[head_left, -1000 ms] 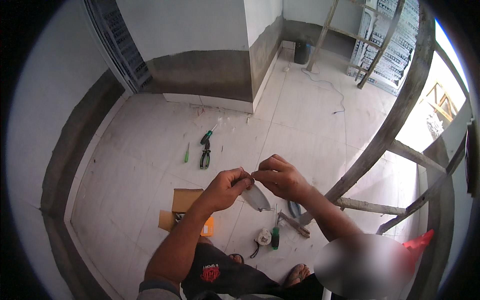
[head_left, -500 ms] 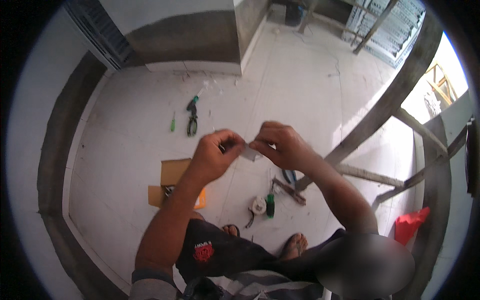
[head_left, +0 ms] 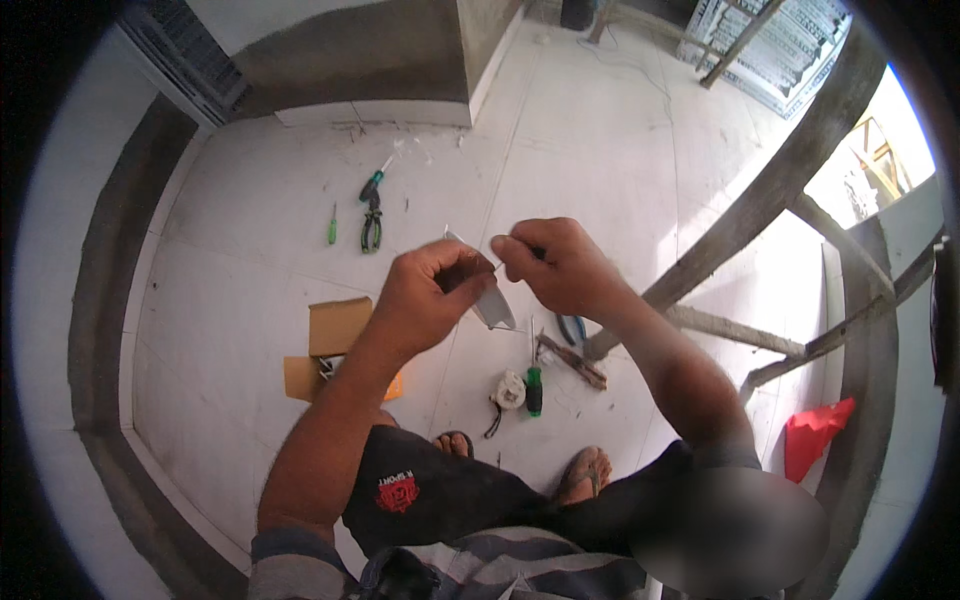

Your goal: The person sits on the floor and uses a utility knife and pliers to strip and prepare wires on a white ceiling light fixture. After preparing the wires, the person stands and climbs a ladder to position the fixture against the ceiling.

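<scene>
My left hand (head_left: 425, 295) is closed around a small whitish-grey rectangular plate-like piece (head_left: 494, 306), which is tilted with its lower end sticking out below the fingers. Just to the right, my right hand (head_left: 550, 262) is pinched on a thin light strand (head_left: 499, 267) that runs to the left fingertips. Whether it is a wire or a thin stick cannot be made out. Both hands are raised above the floor, close together but apart. Below them lie a green-handled screwdriver (head_left: 535, 390), a white tape-like roll (head_left: 509, 389) and blue-handled pliers (head_left: 571, 329).
Pliers (head_left: 371, 228), a screwdriver (head_left: 374, 182) and a small green screwdriver (head_left: 332, 228) lie farther left. An open cardboard box (head_left: 338, 326) sits beside my left forearm. A wooden frame (head_left: 735, 240) stands at right, near a red cloth (head_left: 815, 438). Packed panels (head_left: 765, 50) lean far right.
The plate-like piece has turned and shows more of its length below my left hand. My right hand has moved slightly up and apart, with the thin strand now visible between the hands.
</scene>
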